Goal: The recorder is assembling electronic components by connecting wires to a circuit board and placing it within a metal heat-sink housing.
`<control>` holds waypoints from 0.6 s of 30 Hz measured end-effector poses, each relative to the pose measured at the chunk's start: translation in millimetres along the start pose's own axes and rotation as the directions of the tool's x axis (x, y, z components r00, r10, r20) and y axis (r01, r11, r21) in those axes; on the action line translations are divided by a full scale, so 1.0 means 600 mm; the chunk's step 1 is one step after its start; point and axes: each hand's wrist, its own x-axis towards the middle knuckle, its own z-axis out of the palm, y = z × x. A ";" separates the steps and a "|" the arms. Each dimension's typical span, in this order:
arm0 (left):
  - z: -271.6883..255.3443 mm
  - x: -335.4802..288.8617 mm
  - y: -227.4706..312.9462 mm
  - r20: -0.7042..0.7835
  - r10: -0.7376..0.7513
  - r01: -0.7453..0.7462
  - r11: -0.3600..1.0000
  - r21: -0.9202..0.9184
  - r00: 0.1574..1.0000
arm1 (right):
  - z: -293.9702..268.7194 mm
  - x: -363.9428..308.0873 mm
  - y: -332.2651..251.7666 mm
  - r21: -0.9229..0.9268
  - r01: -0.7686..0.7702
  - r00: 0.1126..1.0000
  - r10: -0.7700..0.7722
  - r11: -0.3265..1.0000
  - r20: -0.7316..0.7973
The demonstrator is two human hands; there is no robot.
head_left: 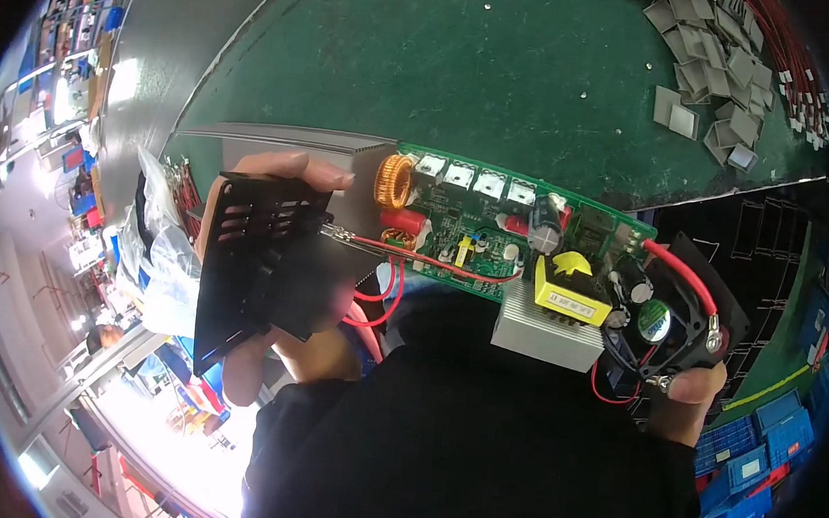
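My left hand (292, 168) is wrapped round a black end plate (254, 240) with vent slots, fingers over its top and thumb at its lower edge. Behind it lies a grey metal housing (368, 161). A green circuit board (455, 219) stretches rightward, carrying a copper toroid coil (394, 182), a yellow-wrapped transformer (571, 302) and a finned heat sink (547, 336). Red wires (452, 265) run from the plate across the board. At the board's right end, my right hand (696, 385) grips a black cooling fan (666, 336), close to a thick red cable (684, 274) with a ring terminal.
The green worktop (445, 71) spreads behind the board. Grey metal brackets (702, 63) are heaped at the far right, next to bundled dark red wires (809, 93). Clear plastic bags (167, 272) hang at the left. Blue crates (753, 470) stand at the lower right.
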 end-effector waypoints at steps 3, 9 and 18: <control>-0.001 -0.003 -0.002 -0.002 0.054 -0.054 0.998 -0.031 0.999 | -0.003 0.002 0.000 -0.022 -0.007 1.000 0.007 1.000 0.026; 0.041 -0.001 -0.006 -0.303 0.001 -0.022 0.997 -0.068 0.953 | -0.029 -0.018 0.010 -0.064 -0.011 0.999 0.014 0.998 0.050; 0.013 0.009 0.000 -0.098 0.078 -0.068 0.993 0.096 0.992 | -0.037 -0.004 0.005 -0.141 -0.013 0.995 0.028 0.990 0.100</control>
